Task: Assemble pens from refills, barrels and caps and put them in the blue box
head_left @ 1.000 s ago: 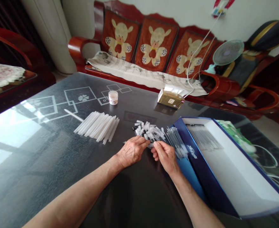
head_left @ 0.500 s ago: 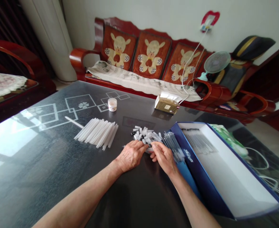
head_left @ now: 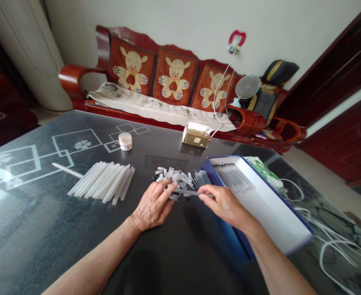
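A slim translucent pen [head_left: 189,191] spans the gap between my hands, lying nearly level just above the table. My right hand [head_left: 222,203] pinches its right end between thumb and fingers. At the other end, my left hand [head_left: 154,205] has its thumb and forefinger closed on the tip; the exact grip is partly hidden. Just beyond the left fingers lies a loose heap of small white and black pen caps [head_left: 176,175]. Past my right fingertips are thin pen refills [head_left: 201,178] in a bundle, beside the blue box. White pen barrels [head_left: 102,182] lie in a row to the left.
The open blue box [head_left: 279,217] holds a row of slim pens [head_left: 234,177] at its far end. Behind are a small round jar [head_left: 125,141] and a tissue pack [head_left: 196,137]. White cables [head_left: 334,237] and a green packet [head_left: 265,172] lie right of the box.
My hands have moved apart, the right one going rightward, so the pen between them now shows. The view has turned right.
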`<state>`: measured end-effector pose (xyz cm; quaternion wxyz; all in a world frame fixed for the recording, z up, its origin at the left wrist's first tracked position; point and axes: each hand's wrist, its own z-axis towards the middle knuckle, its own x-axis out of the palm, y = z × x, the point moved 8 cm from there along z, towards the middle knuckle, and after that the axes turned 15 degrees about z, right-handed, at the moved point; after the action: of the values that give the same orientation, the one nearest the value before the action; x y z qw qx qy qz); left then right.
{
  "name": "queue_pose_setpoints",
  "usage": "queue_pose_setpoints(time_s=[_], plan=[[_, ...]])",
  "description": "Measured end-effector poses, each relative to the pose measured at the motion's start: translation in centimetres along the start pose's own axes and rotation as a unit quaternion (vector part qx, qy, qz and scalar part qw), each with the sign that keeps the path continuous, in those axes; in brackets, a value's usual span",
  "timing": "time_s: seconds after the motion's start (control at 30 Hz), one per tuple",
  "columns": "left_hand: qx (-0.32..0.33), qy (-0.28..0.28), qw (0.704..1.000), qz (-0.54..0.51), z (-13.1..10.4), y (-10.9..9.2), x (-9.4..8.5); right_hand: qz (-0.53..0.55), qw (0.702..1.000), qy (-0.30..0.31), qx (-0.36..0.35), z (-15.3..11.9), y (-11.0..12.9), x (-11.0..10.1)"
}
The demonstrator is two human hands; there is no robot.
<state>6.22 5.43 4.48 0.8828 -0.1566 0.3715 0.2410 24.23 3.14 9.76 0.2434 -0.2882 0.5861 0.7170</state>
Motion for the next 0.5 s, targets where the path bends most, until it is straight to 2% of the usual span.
queue_pose_setpoints(time_s=[0.13,0.17,0.23,0.3,0.37,0.5], plan=[[-0.043,-0.030,0.999,0.002,-0.1,1.1,-0.2,-0.040,0.981,-0.177,0.065,-1.3,-5.2,-9.2],[-0.046,-0.030,0.998,0.002,-0.1,1.2,-0.1,-0.061,0.971,-0.217,0.081,-1.5,-6.8,-11.0],[-0.050,-0.031,0.998,0.003,-0.2,1.4,0.0,-0.114,0.951,-0.243,0.152,-1.6,-10.8,-12.9],[-0.053,-0.032,0.998,0.004,-0.2,1.4,0.1,-0.143,0.936,-0.230,0.226,-1.5,-14.4,-13.0],[-0.056,-0.029,0.998,0.002,-0.3,1.5,0.2,-0.152,0.934,-0.198,0.256,-1.1,-16.6,-11.9],[-0.060,-0.018,0.998,-0.009,-0.3,1.6,0.5,-0.175,0.938,-0.144,0.261,-0.4,-17.9,-9.2]])
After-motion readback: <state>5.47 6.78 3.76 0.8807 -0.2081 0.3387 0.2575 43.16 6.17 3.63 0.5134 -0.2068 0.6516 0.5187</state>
